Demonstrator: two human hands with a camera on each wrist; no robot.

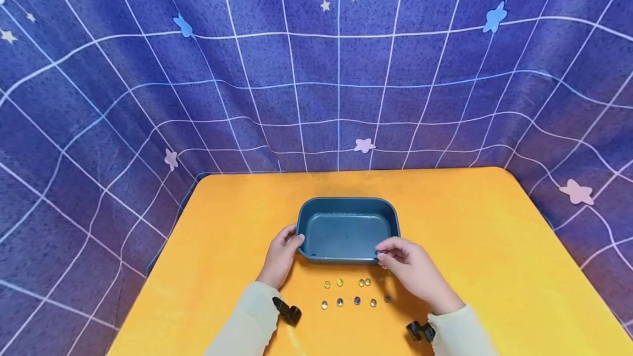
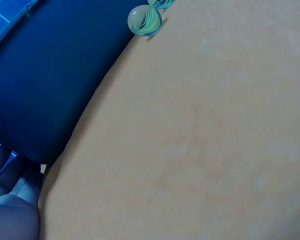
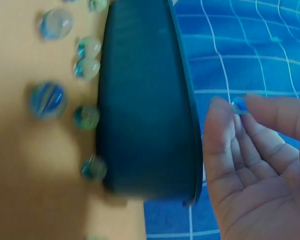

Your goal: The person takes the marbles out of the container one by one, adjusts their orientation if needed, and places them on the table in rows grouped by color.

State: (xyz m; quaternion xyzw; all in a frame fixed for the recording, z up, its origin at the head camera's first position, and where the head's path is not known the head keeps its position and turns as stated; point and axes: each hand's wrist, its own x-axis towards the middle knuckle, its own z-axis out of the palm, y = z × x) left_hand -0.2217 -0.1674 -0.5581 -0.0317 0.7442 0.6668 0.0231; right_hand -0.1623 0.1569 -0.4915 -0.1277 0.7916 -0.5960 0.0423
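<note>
A dark teal rectangular plastic basin stands upright on the table, its opening facing up. My left hand grips its left side, thumb over the rim and fingers along the outer wall; in the left wrist view, the fingers lie by the basin's end. My right hand is at the near right corner of the basin, above the rim. Between its thumb and fingertip it pinches a small blue glass marble. A small dark spot shows inside the basin's near left corner.
Several glass marbles lie in two loose rows in front of the basin, among them a yellowish marble and a blue-striped marble. The orange-yellow tabletop meets a blue gridded curtain at the back and sides.
</note>
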